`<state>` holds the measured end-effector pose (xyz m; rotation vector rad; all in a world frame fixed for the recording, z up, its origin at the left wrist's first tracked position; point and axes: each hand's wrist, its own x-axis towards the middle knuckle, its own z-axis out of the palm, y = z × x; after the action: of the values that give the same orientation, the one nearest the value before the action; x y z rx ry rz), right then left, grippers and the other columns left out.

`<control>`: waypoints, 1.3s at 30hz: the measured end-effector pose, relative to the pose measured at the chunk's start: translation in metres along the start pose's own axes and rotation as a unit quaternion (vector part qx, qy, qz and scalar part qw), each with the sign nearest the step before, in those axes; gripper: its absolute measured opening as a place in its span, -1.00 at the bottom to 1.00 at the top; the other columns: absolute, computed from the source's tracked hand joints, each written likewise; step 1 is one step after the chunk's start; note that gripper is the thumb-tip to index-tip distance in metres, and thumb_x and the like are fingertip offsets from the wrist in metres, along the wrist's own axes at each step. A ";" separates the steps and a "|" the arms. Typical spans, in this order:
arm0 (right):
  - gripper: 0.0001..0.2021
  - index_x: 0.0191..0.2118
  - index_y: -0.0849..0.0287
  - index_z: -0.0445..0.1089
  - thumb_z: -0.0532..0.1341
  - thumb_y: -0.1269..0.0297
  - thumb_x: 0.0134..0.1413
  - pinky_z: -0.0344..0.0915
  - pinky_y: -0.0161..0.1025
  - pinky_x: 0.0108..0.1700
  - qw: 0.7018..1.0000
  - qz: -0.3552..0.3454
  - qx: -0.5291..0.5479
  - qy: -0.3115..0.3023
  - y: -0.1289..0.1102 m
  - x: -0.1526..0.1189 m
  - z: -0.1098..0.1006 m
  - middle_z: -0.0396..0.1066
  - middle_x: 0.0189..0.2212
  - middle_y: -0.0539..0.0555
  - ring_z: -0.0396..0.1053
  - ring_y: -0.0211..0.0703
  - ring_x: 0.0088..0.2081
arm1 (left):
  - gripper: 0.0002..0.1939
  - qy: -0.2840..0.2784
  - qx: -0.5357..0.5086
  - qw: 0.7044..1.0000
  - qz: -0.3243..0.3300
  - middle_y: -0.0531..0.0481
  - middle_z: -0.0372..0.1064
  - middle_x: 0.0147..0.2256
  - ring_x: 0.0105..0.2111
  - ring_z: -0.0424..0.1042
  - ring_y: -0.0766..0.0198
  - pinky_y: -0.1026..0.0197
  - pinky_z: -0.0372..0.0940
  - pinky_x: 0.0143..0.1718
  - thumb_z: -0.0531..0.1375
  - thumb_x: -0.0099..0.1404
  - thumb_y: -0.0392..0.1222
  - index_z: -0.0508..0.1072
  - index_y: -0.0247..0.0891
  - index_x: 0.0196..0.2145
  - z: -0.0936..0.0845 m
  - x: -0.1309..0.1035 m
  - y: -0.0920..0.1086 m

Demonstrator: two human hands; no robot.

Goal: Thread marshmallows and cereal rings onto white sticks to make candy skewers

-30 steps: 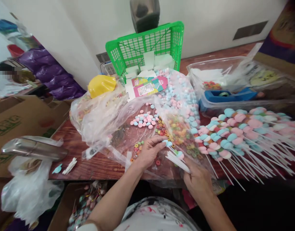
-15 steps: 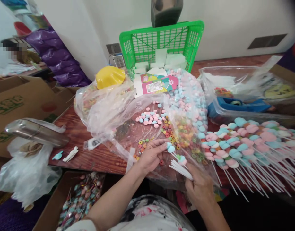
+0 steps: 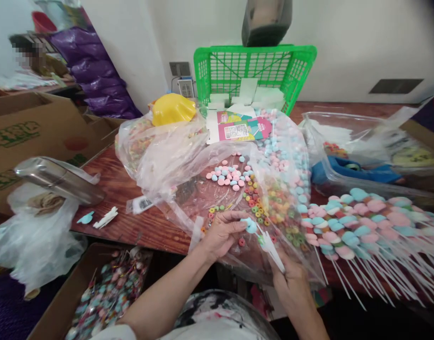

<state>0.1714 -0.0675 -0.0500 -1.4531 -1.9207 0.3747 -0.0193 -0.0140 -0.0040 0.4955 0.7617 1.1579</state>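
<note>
My left hand (image 3: 222, 236) pinches a light blue candy (image 3: 251, 225) between thumb and fingertips, above the plastic sheet on the table. Just right of it, my right hand (image 3: 291, 278) is closed on a bundle of white sticks (image 3: 272, 252), whose tips point up and left toward that candy. A small green piece shows near the stick tips; how it is attached is too blurred to tell. Beyond my hands lie loose pink and blue candies (image 3: 229, 174) and small coloured rings (image 3: 254, 196). Many finished-looking candy sticks (image 3: 358, 217) are piled at the right.
A green basket (image 3: 255, 50), yellow bowl (image 3: 173, 109) and printed card (image 3: 238, 130) stand at the back. A steel flask (image 3: 61, 179) lies at the left, near cardboard boxes (image 3: 29, 137). A clear tub (image 3: 365, 120) is at right. Another person (image 3: 36, 56) sits far left.
The view has shifted, so the scene sits slightly lower and further right. The stick bundle is turned more upright, and the pink and blue candy seen near its tips no longer shows.
</note>
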 end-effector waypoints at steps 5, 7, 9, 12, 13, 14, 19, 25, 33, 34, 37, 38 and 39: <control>-0.71 -0.23 0.22 0.51 0.04 0.27 0.18 0.36 -0.34 -0.43 0.995 0.051 0.083 -0.032 -0.007 0.001 -0.001 0.48 -0.54 0.02 0.43 -0.16 -0.50 | -0.77 0.003 -0.023 0.998 0.060 -0.04 0.51 -0.36 -0.45 0.46 0.30 0.37 0.26 -0.58 0.45 -0.15 -0.30 0.58 -0.30 -0.44 0.006 -0.004 -0.001; -0.70 -0.24 0.22 0.51 0.04 0.26 0.19 0.34 -0.35 -0.45 0.994 0.053 0.087 -0.033 -0.009 0.001 -0.002 0.46 -0.57 0.01 0.41 -0.18 -0.52 | -0.81 -0.017 -0.011 0.997 0.080 -0.06 0.52 -0.32 -0.41 0.46 0.28 0.33 0.30 -0.52 0.44 -0.11 -0.28 0.59 -0.29 -0.46 0.008 -0.005 -0.001; -0.69 -0.27 0.22 0.51 0.03 0.25 0.19 0.32 -0.34 -0.48 0.996 0.046 0.078 -0.021 -0.009 0.001 -0.002 0.43 -0.61 0.00 0.38 -0.19 -0.57 | -0.84 -0.033 0.007 0.995 0.090 -0.11 0.53 -0.27 -0.38 0.47 0.25 0.30 0.32 -0.47 0.42 -0.07 -0.24 0.60 -0.29 -0.45 0.009 -0.006 -0.002; -0.69 -0.27 0.22 0.50 0.01 0.26 0.19 0.32 -0.32 -0.50 0.998 0.036 0.047 -0.001 -0.006 -0.001 -0.001 0.42 -0.63 0.01 0.36 -0.18 -0.60 | -0.85 -0.041 0.023 0.995 0.092 -0.15 0.52 -0.18 -0.30 0.48 0.22 0.30 0.33 -0.44 0.40 -0.01 -0.19 0.61 -0.25 -0.42 0.009 -0.005 -0.006; -0.69 -0.26 0.23 0.50 0.01 0.27 0.18 0.32 -0.31 -0.50 0.999 0.032 0.035 0.002 -0.004 -0.002 0.000 0.43 -0.62 0.02 0.37 -0.17 -0.60 | -0.85 -0.044 0.024 0.994 0.092 -0.14 0.52 -0.14 -0.26 0.49 0.20 0.29 0.34 -0.40 0.39 0.01 -0.18 0.61 -0.23 -0.39 0.009 -0.005 -0.008; -0.68 -0.24 0.23 0.50 0.00 0.29 0.18 0.32 -0.30 -0.50 0.999 0.027 0.022 0.004 -0.003 -0.003 0.000 0.45 -0.61 0.03 0.39 -0.16 -0.59 | -0.84 -0.049 0.027 0.994 0.095 -0.13 0.51 -0.12 -0.20 0.49 0.18 0.25 0.36 -0.33 0.39 0.03 -0.17 0.61 -0.20 -0.37 0.009 -0.004 -0.010; -0.66 -0.21 0.27 0.50 -0.02 0.38 0.10 0.32 -0.26 -0.53 0.999 -0.007 -0.038 0.026 0.004 -0.004 -0.002 0.49 -0.59 0.10 0.42 -0.11 -0.61 | -0.86 -0.093 0.107 0.980 0.137 -0.12 0.50 -0.09 -0.03 0.43 0.07 0.04 0.29 0.00 0.34 0.11 -0.14 0.61 -0.19 -0.34 0.011 -0.002 -0.013; -0.61 -0.17 0.27 0.48 -0.02 0.49 -0.02 0.34 -0.25 -0.51 0.994 -0.041 -0.084 0.061 0.003 -0.004 -0.009 0.51 -0.54 0.13 0.48 -0.06 -0.55 | -0.85 -0.119 0.130 0.977 0.117 -0.13 0.51 -0.11 0.01 0.42 0.07 0.02 0.21 0.09 0.31 0.16 -0.14 0.60 -0.21 -0.31 0.013 0.001 -0.012; -0.59 -0.18 0.24 0.45 -0.03 0.57 -0.10 0.37 -0.27 -0.48 0.990 -0.091 -0.058 0.089 0.000 0.000 -0.013 0.52 -0.51 0.09 0.47 -0.11 -0.54 | -0.70 -0.102 0.102 0.988 0.047 -0.17 0.56 -0.28 -0.19 0.51 0.05 -0.01 0.28 0.00 0.32 0.11 -0.06 0.59 -0.28 -0.24 0.015 0.002 -0.016; -0.60 -0.19 0.24 0.46 -0.03 0.56 -0.09 0.36 -0.27 -0.49 0.990 -0.086 -0.061 0.098 0.000 0.000 -0.013 0.51 -0.53 0.08 0.46 -0.12 -0.56 | -0.69 -0.102 0.122 0.986 0.058 -0.18 0.56 -0.25 -0.15 0.50 0.03 -0.02 0.27 0.02 0.31 0.12 -0.04 0.59 -0.29 -0.23 0.016 0.001 -0.015; -0.62 -0.20 0.21 0.47 -0.02 0.53 -0.07 0.35 -0.26 -0.50 0.991 -0.061 -0.062 0.101 0.000 -0.002 -0.012 0.50 -0.55 0.08 0.45 -0.11 -0.57 | -0.74 -0.081 0.220 0.962 0.143 -0.16 0.53 -0.13 -0.05 0.45 0.04 0.00 0.25 0.06 0.29 0.15 -0.06 0.60 -0.22 -0.22 0.020 -0.002 -0.010; -0.62 -0.20 0.21 0.47 -0.02 0.52 -0.07 0.35 -0.25 -0.49 0.992 -0.051 -0.060 0.095 0.000 -0.003 -0.011 0.50 -0.55 0.07 0.45 -0.10 -0.57 | -0.76 -0.080 0.257 0.946 0.178 -0.13 0.52 -0.10 -0.02 0.43 0.06 0.02 0.24 0.08 0.29 0.15 -0.10 0.60 -0.19 -0.21 0.021 -0.002 -0.009; -0.61 -0.19 0.20 0.47 -0.02 0.52 -0.07 0.35 -0.24 -0.49 0.993 -0.042 -0.055 0.091 0.000 -0.004 -0.010 0.51 -0.55 0.07 0.46 -0.09 -0.56 | -0.76 -0.086 0.291 0.930 0.210 -0.11 0.51 -0.09 -0.01 0.42 0.08 0.04 0.24 0.08 0.29 0.16 -0.14 0.59 -0.15 -0.19 0.022 -0.002 -0.008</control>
<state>0.1791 -0.0732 -0.0443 -1.4191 -1.8720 0.0941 0.0016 -0.0179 0.0056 1.2908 0.8679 1.2496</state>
